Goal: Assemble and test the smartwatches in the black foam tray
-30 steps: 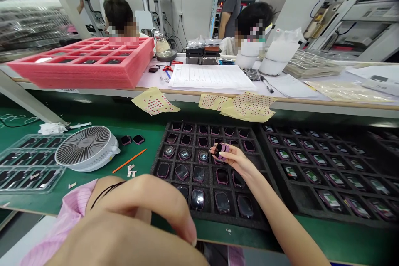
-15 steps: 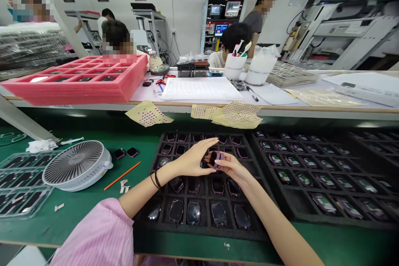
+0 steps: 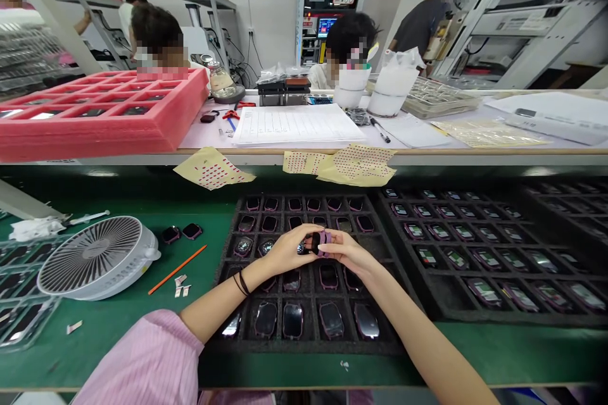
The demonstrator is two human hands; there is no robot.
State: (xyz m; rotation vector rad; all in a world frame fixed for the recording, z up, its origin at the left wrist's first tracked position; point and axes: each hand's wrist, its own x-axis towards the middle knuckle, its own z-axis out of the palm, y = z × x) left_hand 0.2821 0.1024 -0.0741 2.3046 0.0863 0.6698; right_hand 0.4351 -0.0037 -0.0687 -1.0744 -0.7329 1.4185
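Note:
Between my two hands is a small purple-framed smartwatch case (image 3: 322,243) with a dark face, held tilted above the black foam tray (image 3: 304,347). My right hand (image 3: 350,254) pinches it from the right with thumb and fingers. My left hand (image 3: 285,250) is closed around its left side, fingertips and thumb at its edge; part of the case is hidden by the fingers. Below, the tray's compartments hold several similar watch cases (image 3: 331,319), and a few by my left hand have round dials lit up (image 3: 243,246).
To the right lies a second black foam tray (image 3: 441,294) of watch parts. Left are a grey fan (image 3: 99,259), an orange stick (image 3: 178,269), two watch cases (image 3: 192,231) and white scraps. Above runs a shelf with a pink foam tray (image 3: 161,130) and papers (image 3: 299,126). People work beyond.
My left hand has closed in from an open, spread shape onto the watch case. My right hand still holds the case. The camera view has shifted slightly.

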